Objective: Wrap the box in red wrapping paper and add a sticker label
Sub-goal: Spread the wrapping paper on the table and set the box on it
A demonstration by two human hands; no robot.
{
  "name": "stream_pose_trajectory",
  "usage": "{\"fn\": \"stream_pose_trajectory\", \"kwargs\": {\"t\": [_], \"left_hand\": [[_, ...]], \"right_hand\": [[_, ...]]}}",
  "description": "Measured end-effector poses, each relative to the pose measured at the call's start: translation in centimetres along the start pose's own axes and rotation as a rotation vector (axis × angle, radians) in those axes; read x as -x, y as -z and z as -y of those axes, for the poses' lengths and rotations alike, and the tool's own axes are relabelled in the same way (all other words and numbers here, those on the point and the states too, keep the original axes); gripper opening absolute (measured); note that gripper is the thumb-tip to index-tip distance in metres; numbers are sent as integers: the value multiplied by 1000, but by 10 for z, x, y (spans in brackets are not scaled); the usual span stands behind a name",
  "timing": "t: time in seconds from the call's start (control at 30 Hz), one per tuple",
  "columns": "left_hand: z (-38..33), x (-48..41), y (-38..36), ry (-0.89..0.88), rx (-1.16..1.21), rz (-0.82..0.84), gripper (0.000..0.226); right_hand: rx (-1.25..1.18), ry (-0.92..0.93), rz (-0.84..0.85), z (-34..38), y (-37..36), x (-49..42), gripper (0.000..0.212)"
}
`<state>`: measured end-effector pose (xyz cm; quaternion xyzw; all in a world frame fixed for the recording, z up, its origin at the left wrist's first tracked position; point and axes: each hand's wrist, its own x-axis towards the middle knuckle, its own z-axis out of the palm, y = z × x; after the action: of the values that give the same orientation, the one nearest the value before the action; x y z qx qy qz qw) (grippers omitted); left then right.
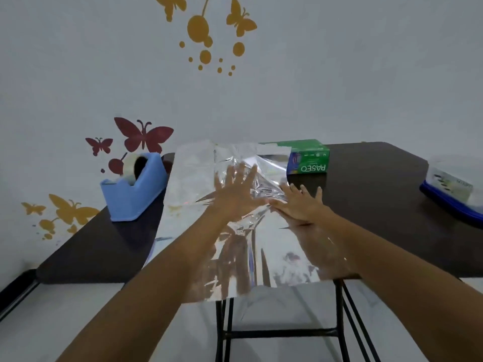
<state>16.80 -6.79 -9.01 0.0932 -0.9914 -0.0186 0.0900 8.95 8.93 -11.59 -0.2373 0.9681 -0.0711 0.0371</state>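
Note:
A shiny silver sheet of wrapping paper (190, 178) lies spread across the dark table (371, 194), its near edge hanging over the table front. The silver side faces up; no red shows. My left hand (235, 197) presses flat on the crinkled middle of the sheet with fingers spread. My right hand (300, 205) lies flat beside it on the sheet's right part, fingers straight. A green tissue box (307, 160) stands at the sheet's far right corner, with the paper's edge over its left end.
A blue tape dispenser (133, 189) with a clear tape roll sits at the table's left edge. A clear plastic container with a blue base (454, 189) rests at the right. A wall with butterfly stickers stands behind. Black table legs show below.

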Motion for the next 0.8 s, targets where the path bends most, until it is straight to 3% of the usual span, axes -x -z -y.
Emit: {"fn": "stream_pose_trajectory", "kwargs": {"t": [0.13, 0.27, 0.33, 0.5, 0.67, 0.8], "left_hand": [[10, -23, -17, 111, 223, 104, 78], [30, -41, -35, 237, 123, 104, 84], [38, -49, -37, 261, 135, 64, 87], [42, -67, -46, 105, 132, 85, 78], [40, -74, -49, 74, 108, 94, 76], [41, -77, -49, 58, 93, 100, 77]], "right_hand": [[83, -38, 13, -4, 7, 6, 76], [-91, -83, -379, -29, 25, -5, 76], [-121, -82, -498, -43, 32, -18, 75], [-118, -85, -519, -59, 40, -68, 94], [81, -6, -430, -70, 62, -106, 110], [67, 22, -363, -83, 59, -123, 96]]}}
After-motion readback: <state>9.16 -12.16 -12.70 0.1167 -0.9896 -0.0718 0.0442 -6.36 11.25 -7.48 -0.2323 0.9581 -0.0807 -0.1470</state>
